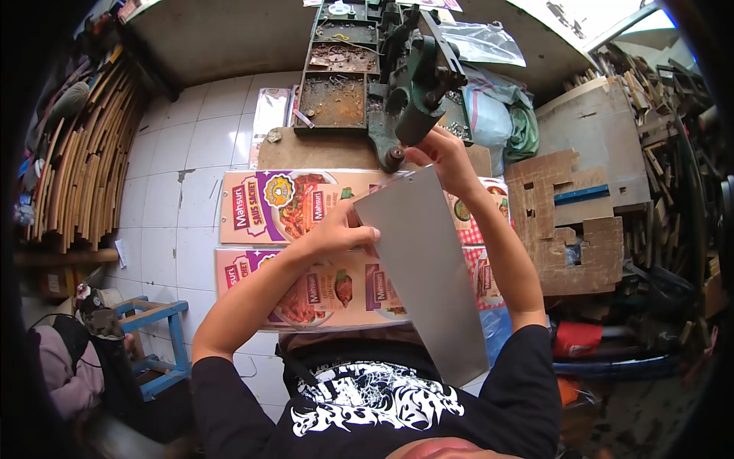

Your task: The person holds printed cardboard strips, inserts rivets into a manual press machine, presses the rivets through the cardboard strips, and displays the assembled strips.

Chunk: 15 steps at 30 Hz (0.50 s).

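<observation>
A long, plain grey panel (428, 268) slants from the foot of a dark green hand press (420, 99) down toward my lap. My left hand (344, 229) is closed on the panel's left edge, thumb on top, fingers underneath. My right hand (445, 162) is at the panel's top end, beside the press's lower post (393, 156). Its fingers are bent together there, and whatever they pinch is too small or hidden. Under the panel lie two stacks of printed Mahsuri sheets, an upper stack (248, 203) and a lower stack (245, 269).
A compartmented metal tray (334, 99) with small loose parts stands left of the press. Plastic bags (489, 115) lie to its right. Cut brown boards (569, 229) lean at right, and stacked strips (84, 161) stand at left near a blue stool frame (168, 336).
</observation>
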Motion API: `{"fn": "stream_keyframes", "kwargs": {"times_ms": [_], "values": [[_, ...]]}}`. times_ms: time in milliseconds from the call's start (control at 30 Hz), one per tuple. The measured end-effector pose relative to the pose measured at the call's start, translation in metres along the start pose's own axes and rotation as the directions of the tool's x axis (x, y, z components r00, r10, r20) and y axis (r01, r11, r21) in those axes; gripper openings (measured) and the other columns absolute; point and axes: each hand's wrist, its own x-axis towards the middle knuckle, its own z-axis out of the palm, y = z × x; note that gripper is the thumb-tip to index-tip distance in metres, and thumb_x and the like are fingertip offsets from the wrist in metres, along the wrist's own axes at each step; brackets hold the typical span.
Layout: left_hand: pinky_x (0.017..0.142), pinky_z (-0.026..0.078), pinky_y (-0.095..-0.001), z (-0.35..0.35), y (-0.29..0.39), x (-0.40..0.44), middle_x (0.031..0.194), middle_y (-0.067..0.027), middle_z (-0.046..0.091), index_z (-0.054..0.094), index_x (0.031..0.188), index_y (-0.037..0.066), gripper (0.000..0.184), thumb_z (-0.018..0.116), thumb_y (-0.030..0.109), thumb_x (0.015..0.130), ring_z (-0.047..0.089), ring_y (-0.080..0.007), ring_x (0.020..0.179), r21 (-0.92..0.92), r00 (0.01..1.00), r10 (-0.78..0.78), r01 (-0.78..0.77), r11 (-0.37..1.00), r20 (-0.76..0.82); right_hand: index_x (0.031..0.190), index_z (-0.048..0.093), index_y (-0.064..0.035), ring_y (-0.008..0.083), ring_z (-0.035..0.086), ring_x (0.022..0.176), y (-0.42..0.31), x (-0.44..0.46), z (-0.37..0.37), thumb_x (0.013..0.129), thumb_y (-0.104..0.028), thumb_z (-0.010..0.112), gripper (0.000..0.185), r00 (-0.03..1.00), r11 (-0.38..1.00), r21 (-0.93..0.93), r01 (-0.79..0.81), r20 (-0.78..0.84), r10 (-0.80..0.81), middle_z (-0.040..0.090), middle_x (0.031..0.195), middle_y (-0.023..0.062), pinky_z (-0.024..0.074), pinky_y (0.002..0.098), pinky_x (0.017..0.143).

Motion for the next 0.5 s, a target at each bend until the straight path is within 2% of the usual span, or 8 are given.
{"fn": "stream_keyframes", "kwargs": {"times_ms": [33, 100, 167, 267, 367, 433, 467, 500], "values": [[0.068, 0.059, -0.0342, 0.001, 0.001, -0.001, 0.103, -0.0146, 0.067, 0.053, 0.12, -0.008, 0.042, 0.066, 0.011, 0.085, 0.068, -0.0219, 0.088, -0.006, 1.0, -0.01, 0.01, 1.0, -0.017, 0.102, 0.068, -0.0006, 0.0145, 0.058, 0.066, 0.003, -0.008, -0.001, 0.088, -0.01, 0.071, 0.017, 1.0, 1.0, 0.003, 0.003, -0.006, -0.003, 0.061, 0.085, 0.0059, 0.0481, 0.0288, 0.061], [0.068, 0.059, -0.0342, 0.001, 0.002, -0.001, 0.102, -0.0148, 0.067, 0.053, 0.12, -0.008, 0.043, 0.066, 0.012, 0.085, 0.068, -0.0221, 0.088, 0.004, 1.0, -0.003, 0.003, 1.0, -0.01, 0.114, 0.063, 0.0001, 0.0102, 0.057, 0.067, 0.003, -0.033, -0.007, 0.094, -0.011, 0.062, 0.023, 0.959, 0.926, 0.289, -0.245, -0.07, 0.275, 0.061, 0.084, 0.003, 0.0468, 0.0273, 0.06], [0.069, 0.059, -0.0343, -0.003, 0.001, 0.0, 0.102, -0.0151, 0.067, 0.054, 0.12, -0.008, 0.043, 0.066, 0.012, 0.084, 0.068, -0.0222, 0.088, 0.012, 1.0, 0.009, -0.009, 1.0, -0.007, 0.128, 0.056, -0.0012, 0.0059, 0.055, 0.07, -0.021, -0.068, -0.026, 0.098, -0.011, 0.054, 0.032, 0.861, 0.682, 0.544, -0.489, 0.174, 0.478, 0.061, 0.086, 0.0013, 0.045, 0.0242, 0.06], [0.07, 0.059, -0.0345, -0.006, -0.001, 0.001, 0.102, -0.0153, 0.067, 0.054, 0.12, -0.009, 0.043, 0.067, 0.013, 0.084, 0.068, -0.0222, 0.088, 0.049, 1.0, -0.027, 0.027, 0.998, 0.004, 0.141, 0.043, -0.0032, 0.0045, 0.056, 0.075, -0.037, -0.146, -0.034, 0.098, -0.011, 0.054, 0.045, 0.854, 0.724, 0.454, -0.519, 0.235, 0.464, 0.062, 0.089, 0.0037, 0.0443, 0.0207, 0.063], [0.07, 0.06, -0.0348, 0.002, 0.003, 0.0, 0.102, -0.0159, 0.067, 0.054, 0.12, -0.009, 0.044, 0.067, 0.013, 0.084, 0.069, -0.0227, 0.087, 0.029, 0.998, -0.058, 0.059, 0.998, -0.025, 0.146, 0.036, -0.0055, 0.0068, 0.059, 0.079, -0.065, -0.178, -0.017, 0.096, -0.012, 0.059, 0.055, 0.85, 0.638, 0.591, -0.493, 0.171, 0.498, 0.062, 0.09, 0.005, 0.0467, 0.0214, 0.067], [0.07, 0.06, -0.0345, 0.003, 0.003, 0.001, 0.102, -0.0161, 0.067, 0.054, 0.119, -0.009, 0.044, 0.067, 0.013, 0.083, 0.069, -0.0234, 0.086, 0.02, 0.999, -0.027, 0.028, 0.999, -0.03, 0.147, 0.035, -0.0054, 0.0124, 0.062, 0.082, -0.07, -0.193, -0.007, 0.093, -0.01, 0.062, 0.061, 0.899, 0.815, 0.431, -0.388, -0.019, 0.438, 0.064, 0.092, 0.0101, 0.0504, 0.027, 0.073], [0.07, 0.06, -0.0341, 0.002, 0.001, 0.002, 0.101, -0.0164, 0.067, 0.053, 0.12, -0.009, 0.047, 0.069, 0.013, 0.082, 0.069, -0.0238, 0.087, 0.02, 0.999, -0.035, 0.035, 0.999, -0.018, 0.146, 0.035, -0.0041, 0.0202, 0.065, 0.09, -0.072, -0.195, -0.006, 0.09, -0.01, 0.066, 0.064, 0.908, 0.862, 0.339, -0.376, -0.049, 0.415, 0.065, 0.096, 0.0157, 0.0513, 0.0332, 0.081], [0.07, 0.06, -0.0341, 0.003, 0.002, 0.001, 0.101, -0.0164, 0.067, 0.053, 0.12, -0.009, 0.047, 0.069, 0.013, 0.082, 0.069, -0.0238, 0.087, 0.027, 0.999, -0.044, 0.044, 0.999, -0.013, 0.146, 0.035, -0.0041, 0.0202, 0.065, 0.09, -0.072, -0.196, -0.006, 0.09, -0.01, 0.066, 0.064, 0.905, 0.858, 0.348, -0.377, -0.056, 0.421, 0.065, 0.096, 0.0157, 0.0513, 0.0332, 0.081]]}}
